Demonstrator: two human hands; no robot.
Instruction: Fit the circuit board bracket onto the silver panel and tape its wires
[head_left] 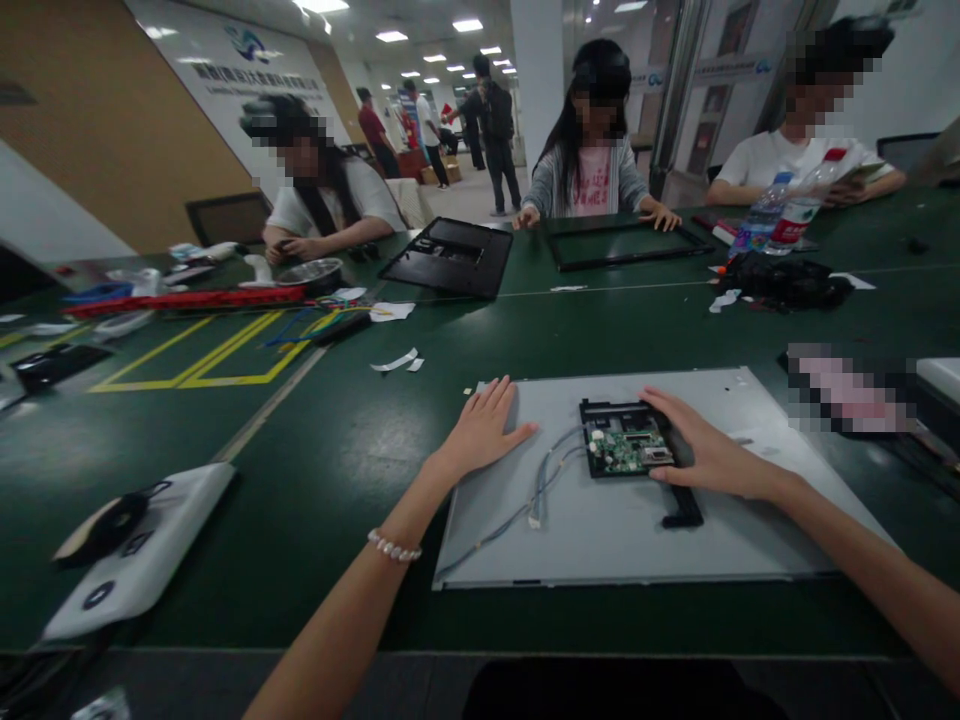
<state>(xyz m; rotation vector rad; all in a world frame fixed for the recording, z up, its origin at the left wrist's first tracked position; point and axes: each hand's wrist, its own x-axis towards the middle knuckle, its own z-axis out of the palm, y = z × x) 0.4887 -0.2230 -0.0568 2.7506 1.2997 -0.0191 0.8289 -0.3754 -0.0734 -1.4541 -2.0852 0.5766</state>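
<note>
Lying flat at the panel's [757,535] far-left corner is the left hand [484,425], the right hand [709,458] clasping a frame [624,415] holding a circuit board [624,452].

Dim overall. Light comes from overhead; ceiling lights [468,25] in the background burn out to white. Hazy glare on the dark green bench [360,450], left of the pale panel [562,545], which reads light grey. Bottom edge dark. Wide-angle distortion: wall sign [259,65] leans at upper left. Far background soft; mosaic blocks [847,388] at right.
</note>
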